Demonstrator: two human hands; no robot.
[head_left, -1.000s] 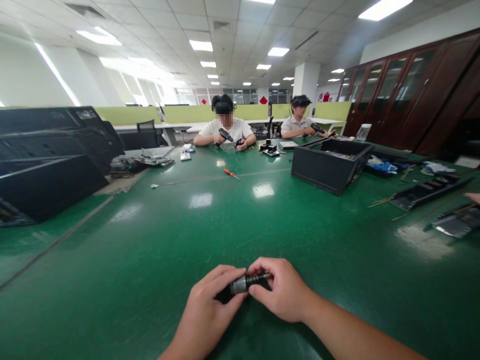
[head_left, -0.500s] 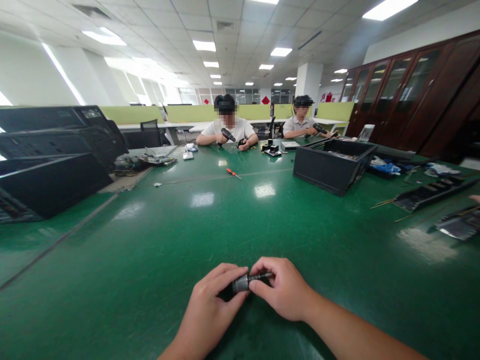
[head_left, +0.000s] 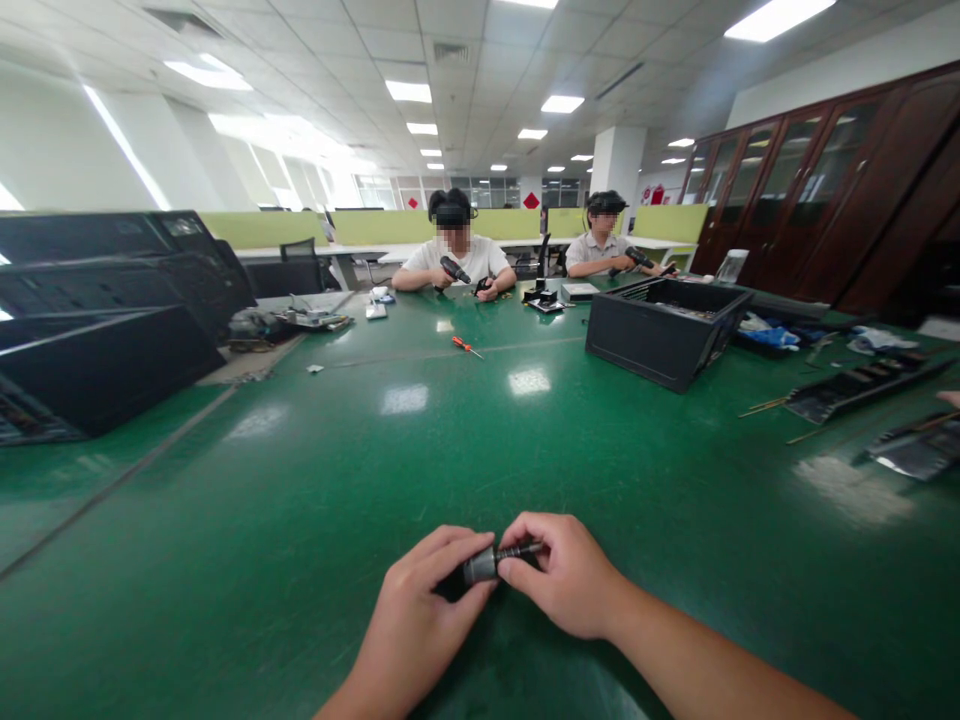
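Observation:
Near the front edge of the green table, my left hand (head_left: pixel 424 610) is wrapped round a dark grey cylindrical piece (head_left: pixel 481 567), which looks like a chuck. A thin ridged metal shaft (head_left: pixel 517 551) sticks out of its right end. The thumb and fingers of my right hand (head_left: pixel 566 575) pinch this shaft. Both hands are close together, with their fingertips almost touching. What lies under my left palm is hidden.
An orange screwdriver (head_left: pixel 466 346) lies mid-table. A black computer case (head_left: pixel 664 335) stands at the right, dark panels (head_left: pixel 112 370) at the left. Metal parts (head_left: pixel 862 390) lie far right. Two people sit across the table, each with a drill (head_left: pixel 454 268).

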